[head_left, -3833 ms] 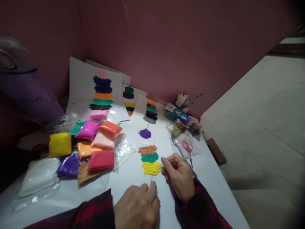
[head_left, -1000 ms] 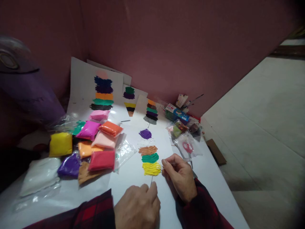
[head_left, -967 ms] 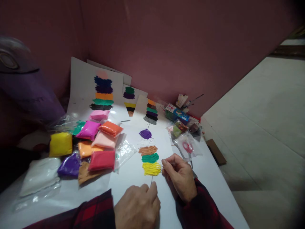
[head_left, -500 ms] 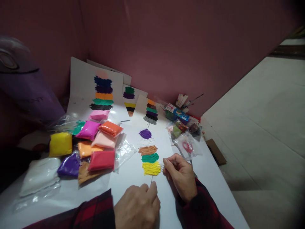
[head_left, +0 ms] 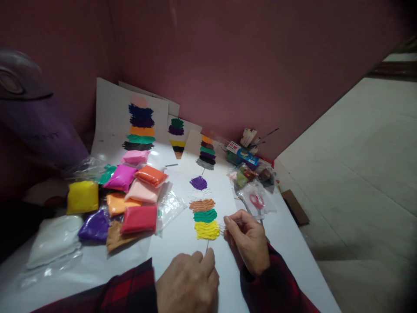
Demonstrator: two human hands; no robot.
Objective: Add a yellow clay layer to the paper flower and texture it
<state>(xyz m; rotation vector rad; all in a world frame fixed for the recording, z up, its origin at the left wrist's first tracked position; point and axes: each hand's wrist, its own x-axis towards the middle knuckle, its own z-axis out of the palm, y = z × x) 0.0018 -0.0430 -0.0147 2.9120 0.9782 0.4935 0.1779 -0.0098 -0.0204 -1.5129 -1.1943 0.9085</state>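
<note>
Right hand (head_left: pixel 248 243): fingers pinch a thin clear tool (head_left: pixel 241 221), tip at the yellow clay band (head_left: pixel 207 230)
Left hand (head_left: pixel 188 282): fingers curled, pressing the paper sheet (head_left: pixel 182 237) on the bench (head_left: pixel 286 234)
Clay packets (head_left: pixel 130 195): left of the sheet

- No lettering can be read anywhere in the frame.
- The blue and white box (head_left: pixel 243 152) by the wall, right of centre, carries print on its white label, too small and blurred to make out.
- The purple object (head_left: pixel 35 126) at upper left bears faint, illegible marks.
</note>
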